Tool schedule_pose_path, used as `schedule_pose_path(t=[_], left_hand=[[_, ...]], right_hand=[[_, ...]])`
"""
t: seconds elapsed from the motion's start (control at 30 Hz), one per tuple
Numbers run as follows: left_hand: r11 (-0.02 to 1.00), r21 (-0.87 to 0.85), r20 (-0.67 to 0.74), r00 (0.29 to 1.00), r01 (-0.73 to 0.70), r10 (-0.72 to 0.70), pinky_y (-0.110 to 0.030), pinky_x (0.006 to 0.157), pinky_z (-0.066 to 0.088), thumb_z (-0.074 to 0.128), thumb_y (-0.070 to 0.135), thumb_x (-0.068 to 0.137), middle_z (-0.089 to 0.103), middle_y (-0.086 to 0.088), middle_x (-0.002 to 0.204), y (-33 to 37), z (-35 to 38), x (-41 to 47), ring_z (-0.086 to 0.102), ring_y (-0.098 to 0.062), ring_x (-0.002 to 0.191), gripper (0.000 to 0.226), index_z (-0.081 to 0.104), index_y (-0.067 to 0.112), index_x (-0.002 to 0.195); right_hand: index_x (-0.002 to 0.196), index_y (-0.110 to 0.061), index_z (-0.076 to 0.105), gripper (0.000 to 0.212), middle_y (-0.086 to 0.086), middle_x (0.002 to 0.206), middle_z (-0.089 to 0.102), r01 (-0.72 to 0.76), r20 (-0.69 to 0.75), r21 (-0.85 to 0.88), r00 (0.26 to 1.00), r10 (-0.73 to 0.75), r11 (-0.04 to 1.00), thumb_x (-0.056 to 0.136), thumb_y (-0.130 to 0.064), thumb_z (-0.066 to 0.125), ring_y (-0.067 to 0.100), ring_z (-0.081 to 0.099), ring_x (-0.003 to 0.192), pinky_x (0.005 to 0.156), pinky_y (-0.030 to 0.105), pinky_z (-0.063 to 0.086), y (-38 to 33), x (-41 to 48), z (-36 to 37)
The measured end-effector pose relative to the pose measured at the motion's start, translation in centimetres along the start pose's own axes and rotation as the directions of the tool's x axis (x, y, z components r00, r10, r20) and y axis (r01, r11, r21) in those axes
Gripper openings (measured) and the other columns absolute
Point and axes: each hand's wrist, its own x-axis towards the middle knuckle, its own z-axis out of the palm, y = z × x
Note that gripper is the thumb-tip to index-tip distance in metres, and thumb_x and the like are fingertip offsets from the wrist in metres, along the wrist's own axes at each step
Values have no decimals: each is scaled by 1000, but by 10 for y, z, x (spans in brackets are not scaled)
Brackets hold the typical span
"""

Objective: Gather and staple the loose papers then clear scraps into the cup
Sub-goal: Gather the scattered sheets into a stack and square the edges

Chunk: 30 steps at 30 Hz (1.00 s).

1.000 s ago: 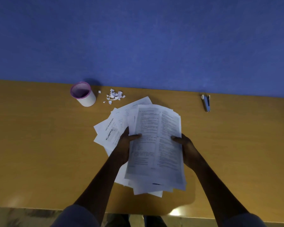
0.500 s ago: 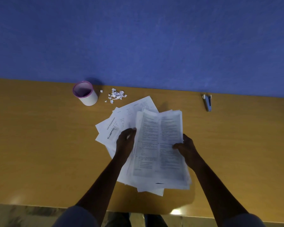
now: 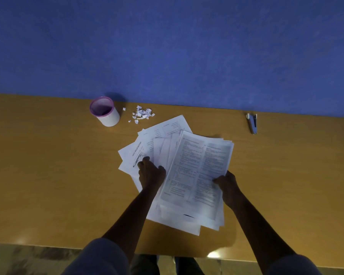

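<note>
While the white pink-rimmed cup [image 3: 105, 112] stands upright beside torn white paper scraps [image 3: 142, 114], the left hand [image 3: 151, 172] presses flat, fingers spread, on fanned loose printed sheets [image 3: 147, 147]. The right hand [image 3: 227, 184] pinches the top printed stack [image 3: 197, 175], its long axis running away from the person. A small blue stapler [image 3: 253, 123] lies well apart, also pointing away.

Papers [image 3: 195, 171]: printed white sheets, lying fanned mid-desk. Scraps [image 3: 142, 114], white-and-purple cup [image 3: 105, 113], blue stapler [image 3: 253, 124]: sitting along the far edge.
</note>
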Motion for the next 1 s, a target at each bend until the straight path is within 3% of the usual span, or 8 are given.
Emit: schedule_pose_path(t=[0.13,0.23,0.4,0.57,0.67,0.8,0.9,1.0], left_hand=[[996,-75,95,994,57,-50,-44,108,48,66,17,92,62,-14,140,-2,-4,4,57,-36,130,52,52,8,141],[1000,-13,152,988,-14,16,-51,106,49,64,34,88,69,-9,126,-3,-4,4,60,-37,123,40,66,13,123],[985,-59,225,959,-161,170,-55,111,47,71,41,93,62,-5,140,-5,-1,-4,55,-31,134,55,53,18,141],[967,-184,248,943,-178,221,-54,107,51,78,46,77,58,7,130,-7,-3,-8,58,-24,125,79,40,28,144],[943,-274,287,919,-190,269,-55,102,55,80,46,72,62,4,130,-14,-5,-4,61,-22,122,80,43,31,141],[882,-457,332,899,-110,284,-50,94,61,85,31,75,72,1,120,-15,-14,-1,68,-25,115,59,58,29,128],[800,-597,397,889,63,227,-46,86,63,80,6,84,74,-8,120,-15,-20,4,69,-34,115,44,66,20,124],[739,-648,485,848,184,213,-61,101,55,80,11,85,68,-17,132,-18,-25,9,65,-41,123,51,65,14,133]], right_hand=[[110,0,68,48,2,86,78,14,21,4,1000,-14,1000,62,4,66,24,71,81,59,29,60,-3,-5,2],[111,0,68,51,13,99,74,48,25,-23,999,-48,999,60,-1,64,31,70,90,68,35,59,-4,-6,3],[107,-8,67,40,6,97,72,98,-3,-170,995,-100,981,82,20,55,13,71,83,54,19,56,-3,-14,7],[118,-15,62,51,6,111,72,232,82,-350,973,-217,907,68,-7,60,27,71,106,77,47,65,8,-18,19],[131,-18,49,54,-3,117,65,227,33,-451,971,-238,863,81,-8,65,21,65,109,85,48,61,-1,-30,30],[131,-19,56,52,3,124,64,339,-2,-443,925,-379,830,84,-27,79,22,65,111,86,48,60,-12,-21,22],[136,-22,52,62,2,131,61,213,6,-256,976,-219,943,84,-31,84,22,64,117,91,45,58,-23,-15,15],[144,-21,43,75,7,127,67,-110,127,-21,986,112,994,83,-36,84,28,66,114,89,46,53,-30,-14,10]])
